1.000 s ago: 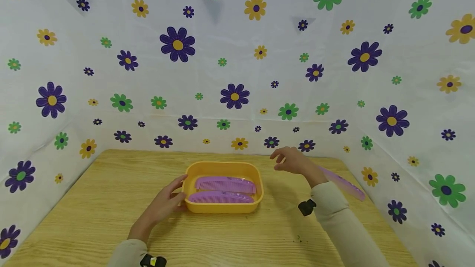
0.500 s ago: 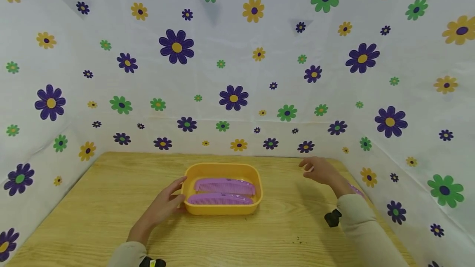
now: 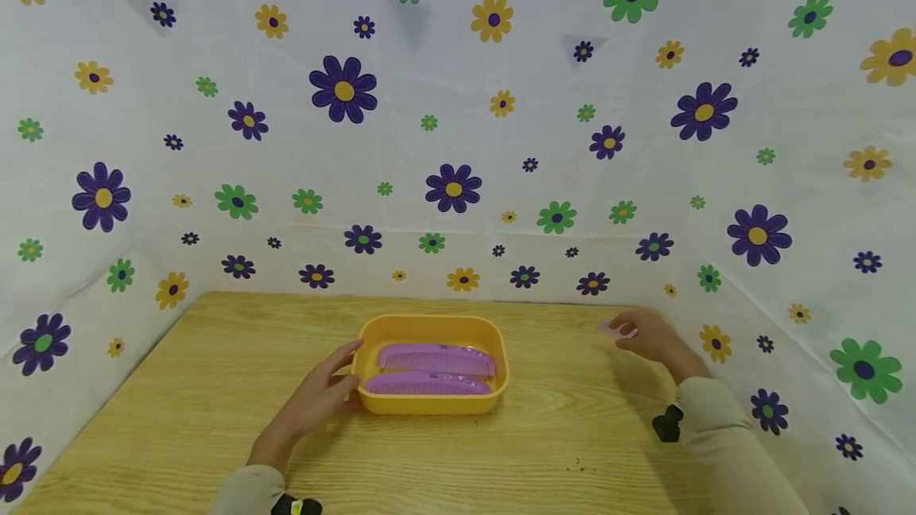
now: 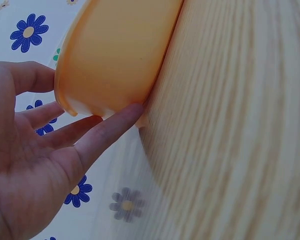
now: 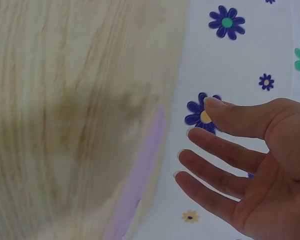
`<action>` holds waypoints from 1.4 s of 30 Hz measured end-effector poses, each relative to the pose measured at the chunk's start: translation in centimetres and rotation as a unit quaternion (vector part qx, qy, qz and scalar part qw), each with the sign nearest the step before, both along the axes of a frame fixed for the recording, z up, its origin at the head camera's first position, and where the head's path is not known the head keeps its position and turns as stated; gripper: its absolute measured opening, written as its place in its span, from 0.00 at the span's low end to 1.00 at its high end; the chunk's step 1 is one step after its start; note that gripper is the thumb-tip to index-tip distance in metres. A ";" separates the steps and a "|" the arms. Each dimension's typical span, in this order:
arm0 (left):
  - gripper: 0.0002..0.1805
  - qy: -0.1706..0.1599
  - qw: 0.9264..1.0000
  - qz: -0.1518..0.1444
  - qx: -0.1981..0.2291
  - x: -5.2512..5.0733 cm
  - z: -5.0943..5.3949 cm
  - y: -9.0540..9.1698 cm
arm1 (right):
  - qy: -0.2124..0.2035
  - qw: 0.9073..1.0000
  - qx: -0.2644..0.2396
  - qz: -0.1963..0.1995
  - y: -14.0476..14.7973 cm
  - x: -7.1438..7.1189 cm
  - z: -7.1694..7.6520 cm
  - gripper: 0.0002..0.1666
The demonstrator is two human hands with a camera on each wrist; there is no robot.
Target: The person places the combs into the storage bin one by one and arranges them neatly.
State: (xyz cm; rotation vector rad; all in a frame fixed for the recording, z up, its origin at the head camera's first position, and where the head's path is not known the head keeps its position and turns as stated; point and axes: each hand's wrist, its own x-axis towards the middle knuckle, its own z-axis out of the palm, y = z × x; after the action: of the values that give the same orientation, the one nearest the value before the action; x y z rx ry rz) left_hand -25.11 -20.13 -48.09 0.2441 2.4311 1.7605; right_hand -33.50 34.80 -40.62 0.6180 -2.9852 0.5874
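Toward the middle of the wooden table stands a yellow plastic basin [image 3: 429, 404]. Two purple combs lie in it side by side: a rear comb [image 3: 436, 360] and a front comb [image 3: 425, 383]. My left hand [image 3: 320, 392] touches the basin's left end, its fingers spread along the rim and wall; the left wrist view shows that basin wall [image 4: 115, 55] close up. Over at the right, my right hand [image 3: 647, 336] hovers above another purple comb, mostly hidden under it in the head view. In the right wrist view this comb [image 5: 140, 175] lies apart from the loosely bent fingers.
White cloth [image 3: 401, 141] printed with flowers walls off the table's back and both sides. Small dark specks [image 3: 578, 465] dot the wood [image 3: 429, 467] near the front right. The right-hand comb lies close to the table's right edge.
My right hand has moved right, from beside the basin to over the loose comb. My left hand stays at the basin, which has not moved.
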 end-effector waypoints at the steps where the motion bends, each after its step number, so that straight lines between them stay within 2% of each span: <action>1: 0.35 0.000 1.000 0.000 0.002 0.0 0.0 0.0 | -0.006 1.000 -0.001 -0.007 0.3 0.0 -0.2 0.18; 5: 0.34 0.003 1.000 -0.003 0.003 0.0 -0.1 0.2 | -0.025 0.999 0.008 -0.026 1.7 0.1 -1.0 0.18; 12: 0.34 0.001 1.000 0.000 -0.002 0.0 0.0 0.2 | -0.033 0.998 0.005 -0.061 3.8 0.1 -2.6 0.17; 20: 0.35 0.008 1.000 -0.011 0.000 0.3 0.2 0.0 | -0.066 0.991 0.016 -0.112 4.7 0.1 -3.3 0.19; 28: 0.34 0.003 1.000 0.005 -0.009 0.1 0.1 0.2 | -0.054 0.991 0.028 -0.121 5.3 0.1 -3.9 0.21; 42: 0.34 0.006 1.000 0.002 -0.011 0.1 0.1 0.1 | -0.060 0.989 0.011 -0.137 6.0 0.1 -4.1 0.21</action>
State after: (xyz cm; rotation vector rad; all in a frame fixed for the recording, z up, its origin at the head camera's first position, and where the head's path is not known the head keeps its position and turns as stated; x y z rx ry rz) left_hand -25.05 -20.02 -48.01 0.2479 2.4594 1.7394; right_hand -33.42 40.76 -44.75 0.1718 -3.1130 0.5902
